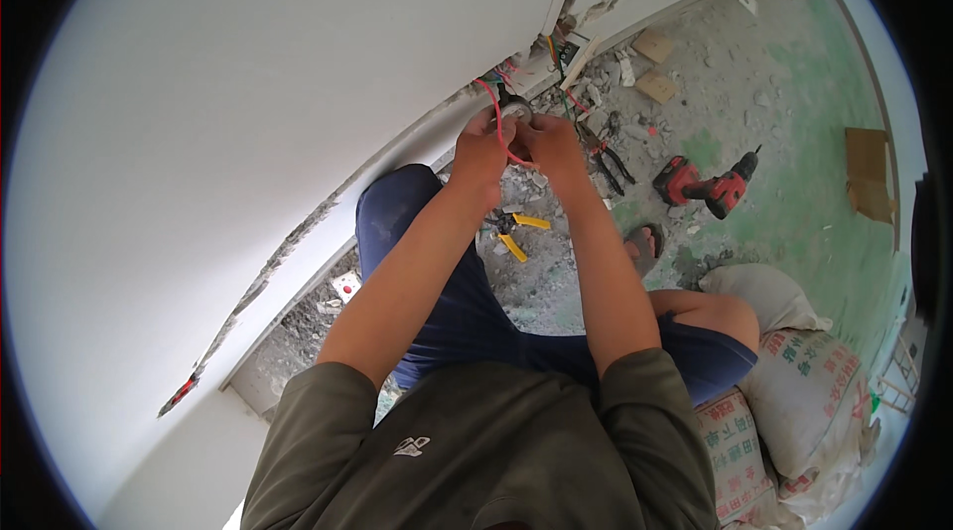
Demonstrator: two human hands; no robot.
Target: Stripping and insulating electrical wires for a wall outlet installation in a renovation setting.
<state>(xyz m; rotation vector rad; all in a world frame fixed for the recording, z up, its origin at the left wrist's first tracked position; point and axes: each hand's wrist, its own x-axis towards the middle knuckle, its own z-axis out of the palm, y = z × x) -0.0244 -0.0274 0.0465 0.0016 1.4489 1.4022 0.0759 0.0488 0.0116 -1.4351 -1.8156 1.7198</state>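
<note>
My left hand (481, 155) and my right hand (553, 145) meet at the foot of the white wall, fingers closed and pinched together. A red wire (497, 120) comes out of the wall and loops down between them, passing over the fingers of my left hand. Just beyond my fingertips shows a round grey-and-black piece (515, 107), like a small ring or roll. My fingers partly hide it, and its kind is unclear. What my right fingertips pinch is hidden. More thin coloured wires (508, 69) stick out of the wall behind.
Yellow-handled pliers (518, 232) lie on the rubble below my hands. Dark-handled pliers (608, 165) and a red-and-black cordless drill (707, 185) lie to the right. Filled white sacks (804, 386) stand at lower right. A cardboard piece (870, 173) rests at the far right.
</note>
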